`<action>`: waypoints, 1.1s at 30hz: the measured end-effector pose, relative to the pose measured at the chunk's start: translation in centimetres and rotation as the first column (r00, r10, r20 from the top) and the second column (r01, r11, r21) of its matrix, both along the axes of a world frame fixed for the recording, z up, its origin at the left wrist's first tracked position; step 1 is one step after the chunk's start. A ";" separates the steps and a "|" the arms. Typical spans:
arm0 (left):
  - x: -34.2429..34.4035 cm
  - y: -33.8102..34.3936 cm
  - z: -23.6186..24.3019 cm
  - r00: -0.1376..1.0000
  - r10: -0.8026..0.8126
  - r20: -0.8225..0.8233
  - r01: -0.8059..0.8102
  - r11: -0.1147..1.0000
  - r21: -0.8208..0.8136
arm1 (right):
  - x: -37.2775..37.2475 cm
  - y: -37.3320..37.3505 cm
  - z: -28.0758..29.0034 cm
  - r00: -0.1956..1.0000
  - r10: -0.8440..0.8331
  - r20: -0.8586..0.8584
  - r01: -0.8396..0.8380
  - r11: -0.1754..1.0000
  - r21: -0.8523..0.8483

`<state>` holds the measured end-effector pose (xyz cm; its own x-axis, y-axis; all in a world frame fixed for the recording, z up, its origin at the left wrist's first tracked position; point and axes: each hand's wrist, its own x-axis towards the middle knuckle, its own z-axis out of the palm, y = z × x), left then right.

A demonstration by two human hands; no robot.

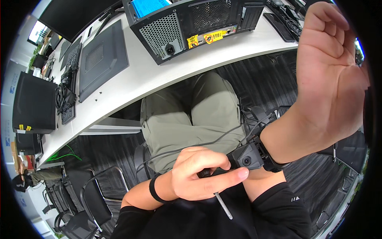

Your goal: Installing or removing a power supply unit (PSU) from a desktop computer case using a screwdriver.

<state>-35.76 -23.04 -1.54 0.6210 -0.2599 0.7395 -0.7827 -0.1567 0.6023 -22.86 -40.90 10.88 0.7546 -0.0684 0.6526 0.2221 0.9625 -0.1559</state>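
In the lower middle, my left hand is closed around the dark handle of a screwdriver, whose metal shank points down toward my shirt. The handle is mostly hidden in the fingers. Its thumb and forefinger reach a small black camera strapped to my right wrist and appear to touch it. At the upper right my right hand is raised with the palm side showing. Its fingers are curled in, and nothing shows in them. A black cable runs across my lap from near the camera.
An opened computer case stands on the white desk. Left of it lie a dark side panel, small screws and a keyboard. Another black computer case stands farther left. A chair is behind at the lower left.
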 end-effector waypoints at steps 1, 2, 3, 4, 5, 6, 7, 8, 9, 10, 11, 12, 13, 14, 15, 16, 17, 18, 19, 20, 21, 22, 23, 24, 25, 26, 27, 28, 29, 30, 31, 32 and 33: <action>0.1 0.0 0.0 1.000 0.001 -0.003 -0.001 1.000 0.011 | -0.1 0.1 -0.1 1.000 -0.013 0.007 0.013 1.000 -0.005; 0.1 -0.1 0.1 1.000 -0.009 0.011 0.008 0.999 0.031 | -0.1 0.1 -0.2 1.000 -0.023 0.009 0.023 1.000 -0.005; 0.1 -0.2 0.0 1.000 -0.018 0.025 0.017 0.999 0.050 | -0.2 0.0 -0.3 0.999 -0.035 0.012 0.035 0.999 -0.004; 0.0 -0.3 0.0 1.000 -0.013 0.016 0.012 0.998 0.057 | -0.2 0.0 -0.4 0.999 -0.045 0.010 0.045 0.999 -0.009; 0.0 -0.4 -0.1 1.000 -0.014 0.018 0.013 0.998 0.060 | -0.2 -0.1 -0.5 0.998 -0.058 0.011 0.058 0.998 -0.014; -0.1 -0.6 -0.1 1.000 0.000 0.003 -0.001 0.999 0.051 | -0.2 -0.1 -0.7 0.998 -0.069 0.010 0.069 0.997 -0.021; -0.1 -0.7 -0.1 1.000 0.016 -0.017 -0.015 0.999 0.048 | -0.1 -0.1 -0.8 0.997 -0.083 0.005 0.083 0.996 -0.030; -0.1 -0.8 0.0 1.000 0.030 -0.002 -0.030 0.998 0.049 | -0.1 0.0 -1.0 0.995 -0.102 -0.010 0.101 0.994 -0.046; 0.1 -0.8 0.1 0.999 0.001 -0.045 -0.001 1.000 0.013 | 0.0 0.2 -1.1 0.990 -0.135 -0.026 0.133 0.989 -0.058; 0.4 -0.7 0.2 0.997 -0.028 -0.072 0.026 0.999 -0.039 | 0.1 0.5 -1.3 0.987 -0.150 -0.052 0.147 0.987 -0.067; 0.8 -0.6 0.4 0.998 -0.018 -0.054 0.015 0.998 -0.061 | 0.1 1.1 -1.8 0.974 -0.216 -0.062 0.209 0.973 -0.100; 1.2 0.0 0.7 0.997 0.001 -0.074 -0.007 0.997 -0.077 | 0.1 1.4 -2.0 0.969 -0.215 -0.122 0.202 0.973 -0.111; 1.9 0.6 1.0 0.996 0.014 -0.083 -0.022 0.995 -0.096 | 0.1 1.6 -2.2 0.971 -0.188 -0.147 0.168 0.976 -0.141; 2.6 1.9 1.5 0.991 0.077 -0.113 -0.085 0.994 -0.068 | 0.3 1.8 -2.4 0.967 -0.200 -0.158 0.168 0.967 -0.192; 3.1 3.5 2.2 0.977 0.135 -0.164 -0.144 0.989 -0.040 | 0.4 1.9 -2.7 0.951 -0.240 -0.194 0.194 0.954 -0.229; 4.1 5.0 2.7 0.964 0.209 -0.166 -0.214 0.977 -0.012 | 0.6 1.9 -3.0 0.954 -0.257 -0.156 0.198 0.928 -0.317; 5.0 6.5 3.3 0.940 0.273 -0.205 -0.274 0.961 0.022 | 0.7 1.9 -3.2 0.942 -0.303 -0.142 0.230 0.894 -0.384; 6.6 7.7 3.7 0.937 0.311 -0.160 -0.319 0.947 -0.028 | 0.9 1.8 -3.5 0.948 -0.306 -0.084 0.248 0.880 -0.405; 8.2 9.0 4.3 0.919 0.376 -0.116 -0.379 0.925 -0.006 | 1.2 1.7 -3.8 0.950 -0.296 -0.098 0.233 0.881 -0.412; 10.4 9.9 5.0 0.911 0.409 -0.054 -0.412 0.910 -0.048 | 1.3 1.7 -4.2 0.941 -0.320 -0.110 0.238 0.857 -0.457; 11.3 10.6 5.6 0.852 0.456 -0.256 -0.483 0.874 -0.052 | 1.5 1.7 -4.5 0.928 -0.353 -0.118 0.253 0.832 -0.495; 13.0 11.3 6.5 0.814 0.471 -0.339 -0.512 0.858 -0.039 | 1.7 1.9 -4.8 0.926 -0.362 -0.111 0.258 0.818 -0.514; 14.5 11.8 7.5 0.816 0.476 -0.328 -0.516 0.856 -0.041 | 1.8 2.0 -5.1 0.930 -0.351 -0.107 0.251 0.821 -0.513; 15.7 12.1 8.4 0.805 0.479 -0.351 -0.510 0.860 0.005 | 1.9 2.2 -5.4 0.928 -0.360 -0.097 0.252 0.797 -0.548; 16.4 12.1 9.2 0.792 0.483 -0.373 -0.502 0.863 0.051 | 1.9 2.5 -5.6 0.920 -0.379 -0.100 0.256 0.774 -0.579; 16.5 12.1 9.7 0.794 0.459 -0.398 -0.458 0.883 0.104 | 1.9 2.9 -5.9 0.900 -0.419 -0.120 0.267 0.748 -0.608; 16.5 11.7 10.1 0.833 0.406 -0.375 -0.375 0.914 0.155 | 1.8 3.2 -6.1 0.897 -0.433 -0.094 0.274 0.708 -0.651; 16.3 11.5 10.5 0.782 0.208 -0.588 -0.215 0.975 0.059 | 1.8 3.6 -6.4 0.906 -0.415 -0.087 0.239 0.670 -0.703; 15.9 11.4 10.6 0.673 -0.027 -0.740 -0.063 0.994 -0.094 | 1.8 4.1 -6.7 0.914 -0.393 -0.100 0.203 0.657 -0.726; 15.3 10.9 10.5 0.691 -0.030 -0.723 -0.064 0.993 -0.102 | 1.8 4.4 -6.9 0.925 -0.363 -0.117 0.158 0.644 -0.748; 14.8 10.4 10.3 0.741 -0.079 -0.667 -0.027 0.989 -0.148 | 1.8 5.0 -7.3 0.916 -0.372 -0.152 0.129 0.631 -0.765; 14.2 10.2 10.2 0.757 0.005 -0.653 -0.097 0.990 -0.106 | 1.8 5.4 -7.7 0.908 -0.405 -0.111 0.162 0.581 -0.798; 13.8 10.2 10.2 0.754 0.009 -0.657 -0.104 0.989 -0.106 | 2.0 5.7 -8.0 0.897 -0.435 -0.076 0.191 0.539 -0.820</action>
